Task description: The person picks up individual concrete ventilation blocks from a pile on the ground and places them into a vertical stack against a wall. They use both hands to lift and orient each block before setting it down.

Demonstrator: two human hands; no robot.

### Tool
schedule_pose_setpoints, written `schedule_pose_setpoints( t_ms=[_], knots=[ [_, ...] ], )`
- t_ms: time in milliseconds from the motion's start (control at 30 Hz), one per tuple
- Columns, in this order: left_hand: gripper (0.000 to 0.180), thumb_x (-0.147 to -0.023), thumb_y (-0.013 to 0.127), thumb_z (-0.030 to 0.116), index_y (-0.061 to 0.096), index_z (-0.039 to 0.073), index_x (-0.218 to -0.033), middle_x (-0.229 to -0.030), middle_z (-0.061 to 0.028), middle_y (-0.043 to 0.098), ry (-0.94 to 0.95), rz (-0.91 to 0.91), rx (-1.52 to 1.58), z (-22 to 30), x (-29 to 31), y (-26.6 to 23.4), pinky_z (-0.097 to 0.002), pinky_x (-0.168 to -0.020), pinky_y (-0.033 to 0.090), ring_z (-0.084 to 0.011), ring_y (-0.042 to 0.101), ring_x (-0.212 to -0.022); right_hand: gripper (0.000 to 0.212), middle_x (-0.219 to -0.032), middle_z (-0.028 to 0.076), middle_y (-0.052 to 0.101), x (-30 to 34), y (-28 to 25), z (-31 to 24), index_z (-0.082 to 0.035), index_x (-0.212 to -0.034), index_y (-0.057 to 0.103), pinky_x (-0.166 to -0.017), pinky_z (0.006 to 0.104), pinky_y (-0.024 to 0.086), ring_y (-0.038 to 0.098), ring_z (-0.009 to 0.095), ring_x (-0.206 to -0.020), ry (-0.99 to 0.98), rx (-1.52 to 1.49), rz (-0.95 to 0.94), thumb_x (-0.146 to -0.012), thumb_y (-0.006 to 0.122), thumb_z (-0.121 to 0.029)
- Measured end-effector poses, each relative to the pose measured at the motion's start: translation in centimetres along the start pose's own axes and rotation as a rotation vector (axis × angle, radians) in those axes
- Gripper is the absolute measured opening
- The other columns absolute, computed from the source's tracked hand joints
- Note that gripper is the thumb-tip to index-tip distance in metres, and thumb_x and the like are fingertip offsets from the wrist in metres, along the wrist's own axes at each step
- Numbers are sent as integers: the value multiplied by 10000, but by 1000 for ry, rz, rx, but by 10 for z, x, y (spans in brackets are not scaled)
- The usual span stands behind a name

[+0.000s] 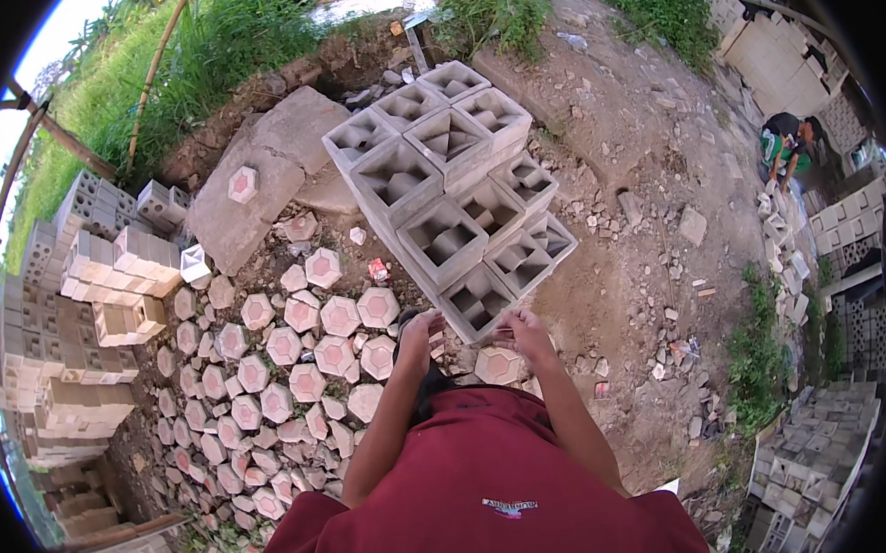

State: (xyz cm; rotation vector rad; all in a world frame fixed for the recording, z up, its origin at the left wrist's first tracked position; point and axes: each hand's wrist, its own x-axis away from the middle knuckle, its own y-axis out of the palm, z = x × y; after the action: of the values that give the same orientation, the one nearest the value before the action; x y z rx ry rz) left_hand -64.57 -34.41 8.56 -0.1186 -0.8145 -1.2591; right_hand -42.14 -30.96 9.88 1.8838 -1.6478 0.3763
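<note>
A stepped stack of grey hollow concrete vent blocks (443, 238) stands on the ground just in front of me, their square openings facing up toward me. My hands flank the lowest, nearest block (477, 301). At its left edge is my left hand (421, 342), fingers loosely bent and apart, with nothing seen in it. My right hand (526, 335) is by its right corner, fingers spread and slightly curled, also without anything visible in it. I cannot tell whether the fingertips touch the block.
Hexagonal pavers (340, 316) and rubble cover the ground to my left. Beyond them rise more concrete block piles (111, 259). A broken concrete slab (257, 176) lies at the far left. Another person (785, 148) bends beside blocks at the far right. Dirt and loose stones lie right.
</note>
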Motion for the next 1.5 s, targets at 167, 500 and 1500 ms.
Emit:
schedule_pose_setpoints(
  t_ms=[167,500,1500],
  knots=[
    [423,-912,514,359,527,43,-1193,-1175,-103,569,-123,-8,-65,75,-99,-34,-425,-920,395,-228,492,-1140,300,-851,40,557,-90,45,-12,-77,-1022,522,-672,354,537,604,156,-788,28,-180,288,-890,608,-332],
    [645,-886,550,327,280,77,-1416,-1451,-173,274,-598,79,-137,107,-254,-86,-574,-994,321,-279,258,-1357,717,-1298,227,397,-213,114,24,-22,-1329,274,-837,516,495,493,359,-1126,324,51,543,-819,676,-325],
    [718,-934,291,579,357,18,-1377,-1431,-134,373,-485,137,-315,70,-330,-148,-478,-1036,301,-245,317,-1341,456,-1012,184,541,-286,106,62,30,-1112,417,-572,518,570,621,336,-864,359,-9,507,-718,644,-1]
  ],
)
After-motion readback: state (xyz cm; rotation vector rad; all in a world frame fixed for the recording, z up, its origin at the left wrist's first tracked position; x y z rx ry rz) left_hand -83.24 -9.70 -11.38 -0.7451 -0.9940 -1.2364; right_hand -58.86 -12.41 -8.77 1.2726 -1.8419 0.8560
